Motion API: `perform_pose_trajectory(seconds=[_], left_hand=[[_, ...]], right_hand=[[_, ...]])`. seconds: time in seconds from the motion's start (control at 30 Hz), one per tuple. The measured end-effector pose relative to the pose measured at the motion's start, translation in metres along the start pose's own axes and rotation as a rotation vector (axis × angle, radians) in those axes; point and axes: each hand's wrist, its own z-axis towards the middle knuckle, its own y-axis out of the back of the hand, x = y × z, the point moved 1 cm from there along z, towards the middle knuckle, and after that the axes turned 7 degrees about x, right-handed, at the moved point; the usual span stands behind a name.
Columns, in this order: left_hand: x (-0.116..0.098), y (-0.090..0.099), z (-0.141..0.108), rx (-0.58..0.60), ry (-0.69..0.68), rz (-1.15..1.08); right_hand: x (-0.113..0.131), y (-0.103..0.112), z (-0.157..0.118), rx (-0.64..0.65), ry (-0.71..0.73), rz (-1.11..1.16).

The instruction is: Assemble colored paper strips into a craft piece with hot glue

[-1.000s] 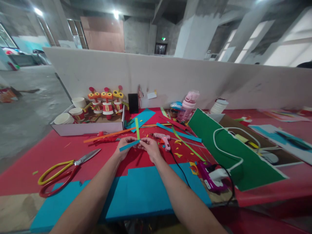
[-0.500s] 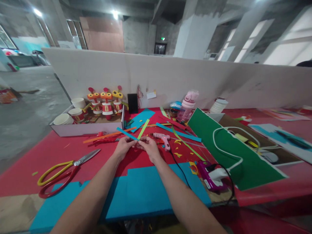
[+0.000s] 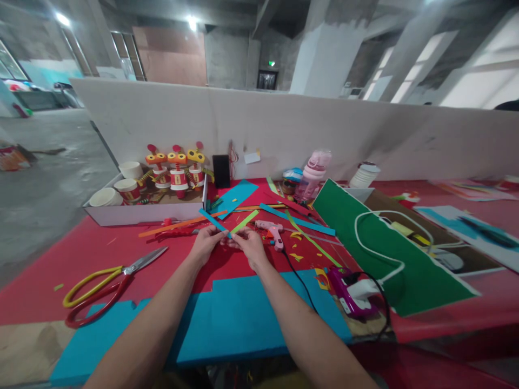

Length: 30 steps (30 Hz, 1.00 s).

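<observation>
Both hands are close together over the red table. My left hand (image 3: 208, 244) pinches a blue paper strip (image 3: 214, 220) near its lower end. My right hand (image 3: 248, 244) has its fingers closed on a light green strip (image 3: 245, 221). The two strips meet between the fingertips in a wide V; their joined ends are partly hidden by the fingers. A pink glue gun (image 3: 274, 232) lies just right of my right hand. Large scissors (image 3: 128, 271) with yellow and red handles lie to the left, blades apart.
A white-sided box (image 3: 148, 216) with cup figures stands at the back left. Blue sheets (image 3: 247, 319) lie under the forearms. To the right are a purple power strip (image 3: 352, 297), a green panel (image 3: 389, 259) and a pink bottle (image 3: 314, 175). Paper strips and scraps lie around.
The green strip has tilted down to the right, widening the V with the blue strip. The blue strip's upper end has shifted slightly right. Both hands have barely moved.
</observation>
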Motion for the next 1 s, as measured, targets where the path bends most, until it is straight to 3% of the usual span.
perform_pose_trajectory(seconds=[0.23,0.47,0.77,1.0], left_hand=[[0.0005,0.0001,0.0002,0.017,-0.017,0.013],[-0.0030,-0.0043,-0.0002,0.034,-0.002,-0.032],[0.0009,-0.0016,0.0018,0.017,0.015,0.016],[-0.0020,-0.0052,-0.0003,0.013,0.015,-0.010]], right_hand=[[-0.0014,0.0015,0.0006,0.010,-0.020,0.018],[0.0022,-0.0009,0.0006,-0.096,0.035,-0.012],[-0.0006,-0.0056,-0.0022,0.004,0.068,-0.027],[-0.0016,-0.0019,-0.0014,-0.039,0.114,-0.081]])
